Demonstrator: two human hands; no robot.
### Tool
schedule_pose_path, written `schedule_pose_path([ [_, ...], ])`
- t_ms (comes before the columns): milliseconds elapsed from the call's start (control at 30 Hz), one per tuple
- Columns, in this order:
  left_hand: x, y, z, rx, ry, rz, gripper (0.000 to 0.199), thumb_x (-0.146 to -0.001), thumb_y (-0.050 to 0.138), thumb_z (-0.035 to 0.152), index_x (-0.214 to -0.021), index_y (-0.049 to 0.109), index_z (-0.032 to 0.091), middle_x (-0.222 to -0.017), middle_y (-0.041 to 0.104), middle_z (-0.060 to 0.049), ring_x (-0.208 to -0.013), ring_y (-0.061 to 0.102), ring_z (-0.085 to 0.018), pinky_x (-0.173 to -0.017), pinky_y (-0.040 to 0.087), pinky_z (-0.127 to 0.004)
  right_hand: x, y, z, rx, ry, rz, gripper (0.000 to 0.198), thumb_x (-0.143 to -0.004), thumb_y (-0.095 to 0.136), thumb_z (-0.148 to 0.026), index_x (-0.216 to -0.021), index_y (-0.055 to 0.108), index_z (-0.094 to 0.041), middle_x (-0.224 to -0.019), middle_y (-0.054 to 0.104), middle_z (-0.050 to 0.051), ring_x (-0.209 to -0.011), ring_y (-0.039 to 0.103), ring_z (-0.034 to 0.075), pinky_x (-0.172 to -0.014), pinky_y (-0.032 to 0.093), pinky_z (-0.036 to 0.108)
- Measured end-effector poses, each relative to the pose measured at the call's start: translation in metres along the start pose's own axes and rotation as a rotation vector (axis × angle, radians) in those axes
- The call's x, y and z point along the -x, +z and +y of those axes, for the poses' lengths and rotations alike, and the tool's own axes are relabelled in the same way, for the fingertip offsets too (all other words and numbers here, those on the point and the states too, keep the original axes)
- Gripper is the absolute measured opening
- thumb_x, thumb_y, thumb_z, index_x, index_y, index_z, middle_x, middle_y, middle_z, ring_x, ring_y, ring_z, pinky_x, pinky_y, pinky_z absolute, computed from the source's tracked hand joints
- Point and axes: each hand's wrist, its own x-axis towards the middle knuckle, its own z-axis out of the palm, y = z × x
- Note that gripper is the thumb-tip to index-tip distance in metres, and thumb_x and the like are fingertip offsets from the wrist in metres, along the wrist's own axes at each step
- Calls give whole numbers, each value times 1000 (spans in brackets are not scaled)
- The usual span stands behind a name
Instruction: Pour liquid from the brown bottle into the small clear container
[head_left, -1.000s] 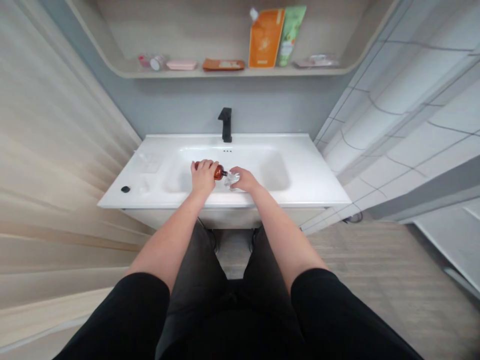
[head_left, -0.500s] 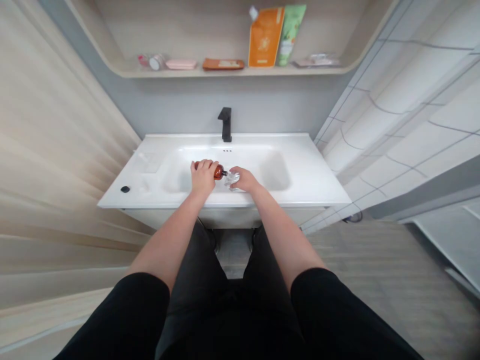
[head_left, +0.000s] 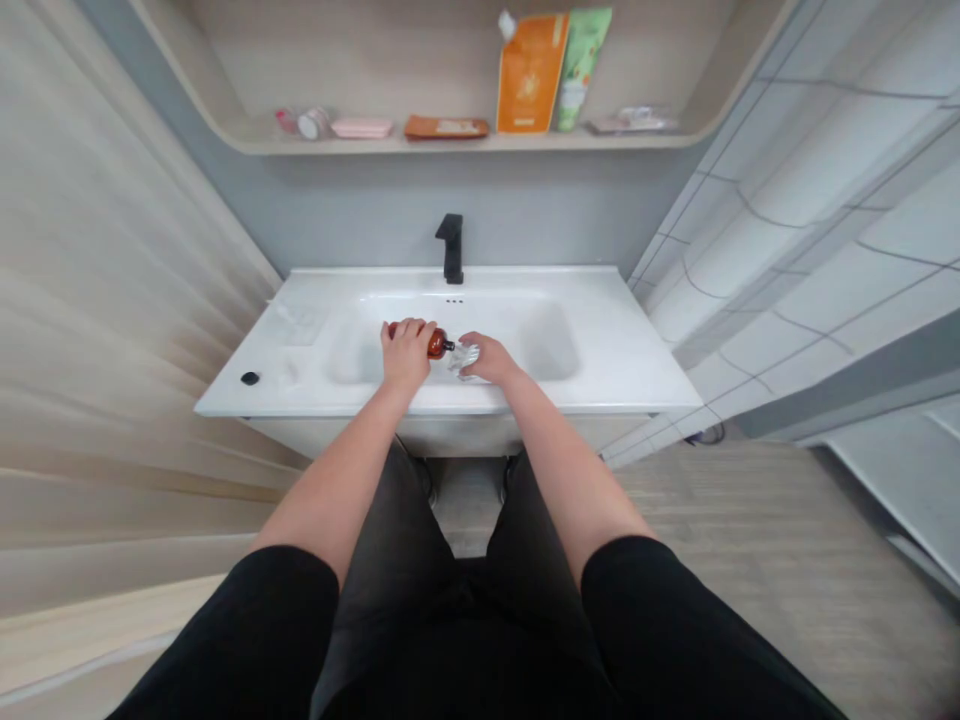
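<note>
Over the white sink basin (head_left: pixel 360 338), my left hand (head_left: pixel 406 354) is wrapped round a brown bottle (head_left: pixel 437 345). The bottle is tipped on its side, its dark neck pointing right. My right hand (head_left: pixel 486 359) grips a small clear cup (head_left: pixel 463 358), its fingers round the right side. The bottle's mouth is at the cup's left edge; whether they touch, I cannot tell. Any liquid is too small to make out. A small black cap (head_left: pixel 250 378) lies on the left end of the counter.
Behind the basin stands a black faucet (head_left: pixel 451 248). A wall shelf (head_left: pixel 360 147) above it holds an orange pouch (head_left: pixel 532 75), a green tube (head_left: pixel 580 70), a pink bar-shaped item (head_left: pixel 362 128) and a flat brown packet (head_left: pixel 446 128). A beige curtain (head_left: pixel 112 260) hangs at left.
</note>
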Motion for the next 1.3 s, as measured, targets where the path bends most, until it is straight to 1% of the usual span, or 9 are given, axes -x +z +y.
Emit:
schedule_pose_path([
  [200, 0, 3, -2, -8, 14, 16, 60, -99, 50, 11, -153, 67, 32, -153, 71, -15, -155, 52, -37, -137, 20, -71, 0, 0, -2, -2, 3, 4, 75, -58, 94, -16, -130, 76, -22, -128, 80, 5, -117, 75, 31, -112, 57, 44],
  [367, 0, 2, -2, -4, 13, 14, 61, -99, 51, 11, -153, 67, 32, -155, 70, -15, -156, 52, -37, -138, 20, -70, 0, 1, 0, -10, 3, 12, 75, -58, 95, -16, -130, 76, -25, -126, 81, 3, -117, 75, 31, -111, 58, 45],
  [500, 0, 2, -3, -9, 20, 26, 60, -99, 50, 12, -153, 67, 32, -154, 70, -15, -155, 52, -36, -138, 21, -71, 0, 1, 1, -15, 1, 12, 75, -58, 95, -16, -130, 76, -24, -126, 80, 4, -116, 75, 31, -111, 58, 45],
  [667, 0, 3, -3, -11, 14, 27, 59, -100, 49, 12, -153, 67, 32, -155, 70, -15, -156, 52, -36, -138, 20, -70, 0, 0, 1, -29, -11, 12, 72, -57, 94, -17, -127, 77, -25, -126, 81, 2, -118, 75, 31, -112, 58, 45],
  [800, 0, 1, -2, -3, 10, 24, 58, -101, 48, 12, -152, 67, 32, -154, 70, -15, -155, 52, -36, -138, 19, -70, 0, -1, -1, -31, -8, 5, 72, -57, 93, -18, -127, 77, -25, -125, 81, 2, -116, 75, 30, -112, 58, 45],
  [1067, 0, -1, -1, -4, 4, 16, 59, -101, 48, 12, -153, 67, 33, -154, 70, -13, -156, 51, -35, -139, 19, -70, 0, -1, -3, -17, -13, 8, 73, -57, 94, -17, -128, 77, -24, -128, 80, 4, -121, 75, 31, -114, 57, 45],
  [1300, 1, -4, 2, 23, -7, 9, 61, -99, 49, 12, -153, 67, 35, -154, 70, -14, -157, 50, -36, -139, 17, -71, 1, -2, -5, -10, -5, 9, 73, -58, 95, -17, -128, 76, -23, -128, 81, 4, -120, 75, 31, -114, 57, 45],
])
